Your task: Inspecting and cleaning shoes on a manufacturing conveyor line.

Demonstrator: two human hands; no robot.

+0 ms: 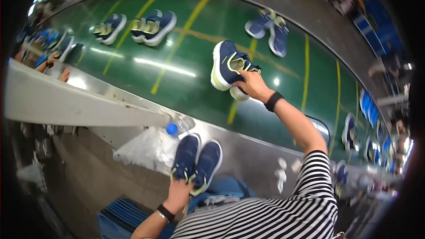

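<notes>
My right hand (254, 84) reaches out over the green conveyor belt and grips a pair of navy sneakers (225, 64) by their heel openings. Those shoes have white soles and lime trim, and one partly hides the other. Close to my body, my left hand (178, 194) is closed on the heels of a second pair of navy sneakers (197, 157), toes pointing away from me. This pair is above the metal ledge (248, 157) at the belt's near side. Whether its soles touch the ledge, I cannot tell.
More navy sneakers (160, 28) stand on the belt (195, 57), with another pair (274, 31) at its far edge. A blue-capped bottle (177, 127) and clear plastic bags (141, 150) lie beside a pale metal bar (84, 99). Another person's hand (64, 75) shows at far left.
</notes>
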